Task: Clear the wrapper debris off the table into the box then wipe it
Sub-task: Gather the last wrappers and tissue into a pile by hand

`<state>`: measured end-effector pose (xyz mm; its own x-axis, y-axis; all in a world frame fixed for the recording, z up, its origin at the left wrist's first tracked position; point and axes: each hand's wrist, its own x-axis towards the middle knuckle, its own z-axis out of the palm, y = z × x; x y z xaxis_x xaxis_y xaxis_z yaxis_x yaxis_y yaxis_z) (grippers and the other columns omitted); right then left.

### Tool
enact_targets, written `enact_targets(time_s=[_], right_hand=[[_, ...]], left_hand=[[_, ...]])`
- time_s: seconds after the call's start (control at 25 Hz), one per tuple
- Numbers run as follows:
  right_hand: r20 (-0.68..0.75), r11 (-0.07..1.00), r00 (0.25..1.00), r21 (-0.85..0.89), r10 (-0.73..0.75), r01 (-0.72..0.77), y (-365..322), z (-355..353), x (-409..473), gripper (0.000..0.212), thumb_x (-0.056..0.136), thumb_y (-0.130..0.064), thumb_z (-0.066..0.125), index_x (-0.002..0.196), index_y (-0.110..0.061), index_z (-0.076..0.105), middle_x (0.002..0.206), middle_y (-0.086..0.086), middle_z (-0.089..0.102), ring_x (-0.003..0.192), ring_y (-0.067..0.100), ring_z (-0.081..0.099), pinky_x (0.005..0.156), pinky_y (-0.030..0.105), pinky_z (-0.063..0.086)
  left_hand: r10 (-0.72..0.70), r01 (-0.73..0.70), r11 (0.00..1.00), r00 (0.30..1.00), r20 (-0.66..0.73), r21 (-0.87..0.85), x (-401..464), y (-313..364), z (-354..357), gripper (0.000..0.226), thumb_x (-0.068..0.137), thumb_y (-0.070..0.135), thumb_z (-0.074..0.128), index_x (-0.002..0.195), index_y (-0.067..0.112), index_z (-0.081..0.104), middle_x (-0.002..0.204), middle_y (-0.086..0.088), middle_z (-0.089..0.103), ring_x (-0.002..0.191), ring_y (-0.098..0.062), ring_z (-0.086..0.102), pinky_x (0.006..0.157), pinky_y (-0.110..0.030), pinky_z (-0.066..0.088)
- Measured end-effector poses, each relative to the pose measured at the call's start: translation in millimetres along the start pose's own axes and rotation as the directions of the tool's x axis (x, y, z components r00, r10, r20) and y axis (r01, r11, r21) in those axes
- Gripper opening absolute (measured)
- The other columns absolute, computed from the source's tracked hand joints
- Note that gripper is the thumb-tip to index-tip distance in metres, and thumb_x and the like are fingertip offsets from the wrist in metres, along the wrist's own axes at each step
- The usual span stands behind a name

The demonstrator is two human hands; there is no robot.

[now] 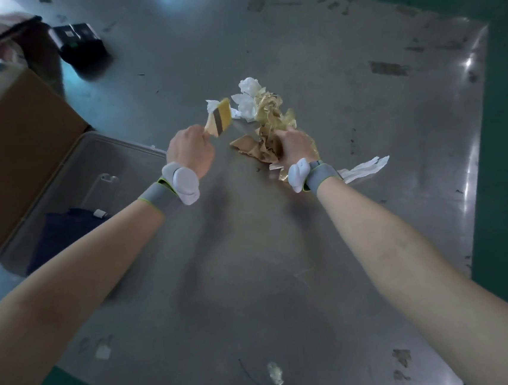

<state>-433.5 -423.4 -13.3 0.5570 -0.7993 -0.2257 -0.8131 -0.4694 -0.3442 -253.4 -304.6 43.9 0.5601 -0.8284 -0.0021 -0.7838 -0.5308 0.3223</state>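
Two bare arms over a grey metal tabletop [283, 251], each with a grey wristband and a white gadget at the wrist.

Left hand [191, 150] closed around a small yellow and black wrapper piece [220, 118], held up just above the tabletop, a bit blurred. Fingers curled tight on it.

Right hand [296, 146] pressed down into a heap of wrapper debris [266, 119] near the middle of the tabletop. Fingers bunched on crumpled brown paper [256, 148] at the near side of the heap. Gold, shiny scraps in the middle of the heap, white tissue bits [248, 95] at the far side. Whole heap touching itself in one messy clump, just beside the left hand's wrapper piece.

One flat white scrap [363, 167] alone on the tabletop, just right of the right wrist, partly hidden behind the wristband.

Brown cardboard box [15, 147] at the left side, standing against a clear plastic bin [95, 164]. Dark blue cloth [61, 232] inside the bin, with a small white thing on it, too small to tell what. Bin and box well apart from the heap, close to the left arm.

Black gadget [80, 41] far back on the left, past the box. Small pale smudge [275, 373] near the front edge of the tabletop, and dark marks dotted all over. Green floor [502, 137] around the tabletop on the right.
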Motion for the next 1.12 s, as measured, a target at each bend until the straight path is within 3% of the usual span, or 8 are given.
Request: enact_targets(time_s=[0.12,0.28,0.44,0.52,0.6,0.68,0.88,1.12], right_hand=[[0.018,1.000,1.000,0.002,0.021,-0.021,0,1,-7,0.056,0.065,-0.020,0.083,0.114,-0.009,0.059,0.111,0.017,0.055,0.105,0.040,0.056,0.088,0.040,0.046],[-0.012,0.999,0.999,0.021,0.044,-0.044,-1,4,-12,0.058,0.060,-0.017,0.083,0.112,-0.010,0.059,0.109,0.016,0.056,0.102,0.038,0.056,0.086,0.037,0.046],[-0.061,0.997,0.997,0.072,0.038,-0.034,-4,4,-14,0.062,0.056,-0.014,0.086,0.113,-0.010,0.061,0.101,0.013,0.056,0.095,0.035,0.058,0.084,0.037,0.049],[-0.100,0.989,0.995,0.150,0.023,-0.008,0,4,-18,0.057,0.059,-0.005,0.083,0.113,-0.009,0.062,0.089,0.003,0.051,0.083,0.027,0.056,0.079,0.029,0.051],[-0.113,0.968,0.993,0.249,0.041,-0.011,-3,5,-25,0.046,0.066,0.009,0.075,0.109,-0.006,0.064,0.085,-0.003,0.048,0.073,0.017,0.051,0.064,0.004,0.044],[-0.112,0.948,0.992,0.319,0.053,-0.014,-6,5,-30,0.057,0.066,0.015,0.071,0.116,-0.011,0.063,0.097,0.003,0.055,0.084,0.017,0.055,0.060,-0.006,0.040],[-0.117,0.788,0.984,0.615,0.137,-0.037,-32,0,-46,0.052,0.082,0.008,0.054,0.107,-0.036,0.064,0.112,0.015,0.055,0.098,0.032,0.063,0.067,0.040,0.062],[-0.144,0.695,0.974,0.719,0.176,-0.020,-60,-12,-79,0.044,0.083,0.007,0.058,0.104,-0.031,0.063,0.114,0.016,0.056,0.100,0.031,0.064,0.066,0.041,0.062]], left_hand=[[0.018,-0.017,0.998,1.000,-0.016,0.067,35,2,-9,0.023,0.093,0.015,0.041,0.096,0.003,0.060,0.105,-0.022,0.065,0.095,-0.042,0.059,0.066,-0.036,0.035],[0.095,-0.111,0.985,0.988,0.123,0.131,56,13,-8,0.027,0.093,0.012,0.040,0.102,0.003,0.064,0.110,-0.018,0.065,0.101,-0.039,0.061,0.070,-0.036,0.041],[0.230,-0.241,0.970,0.943,0.240,0.016,40,18,13,0.026,0.090,0.014,0.040,0.096,0.006,0.064,0.101,-0.017,0.065,0.091,-0.037,0.061,0.067,-0.032,0.041],[0.230,-0.231,0.972,0.929,0.289,-0.031,37,16,22,0.022,0.090,0.015,0.040,0.087,0.003,0.059,0.094,-0.017,0.063,0.082,-0.036,0.056,0.065,-0.032,0.040],[0.232,-0.221,0.973,0.914,0.332,-0.072,37,11,25,0.022,0.091,0.016,0.041,0.078,0.004,0.053,0.085,-0.016,0.059,0.076,-0.035,0.052,0.062,-0.033,0.038],[0.257,-0.226,0.966,0.903,0.345,-0.128,31,7,24,0.023,0.092,0.015,0.041,0.072,0.005,0.047,0.077,-0.013,0.052,0.072,-0.033,0.047,0.061,-0.033,0.036],[0.302,-0.225,0.938,0.903,0.305,-0.264,15,-1,10,0.030,0.092,0.011,0.042,0.062,0.008,0.040,0.066,-0.009,0.042,0.071,-0.031,0.040,0.062,-0.031,0.031],[0.362,-0.267,0.902,0.895,0.260,-0.339,-13,-8,-15,0.043,0.092,0.008,0.041,0.054,0.017,0.022,0.055,-0.002,0.026,0.068,-0.028,0.032,0.060,-0.030,0.027]])
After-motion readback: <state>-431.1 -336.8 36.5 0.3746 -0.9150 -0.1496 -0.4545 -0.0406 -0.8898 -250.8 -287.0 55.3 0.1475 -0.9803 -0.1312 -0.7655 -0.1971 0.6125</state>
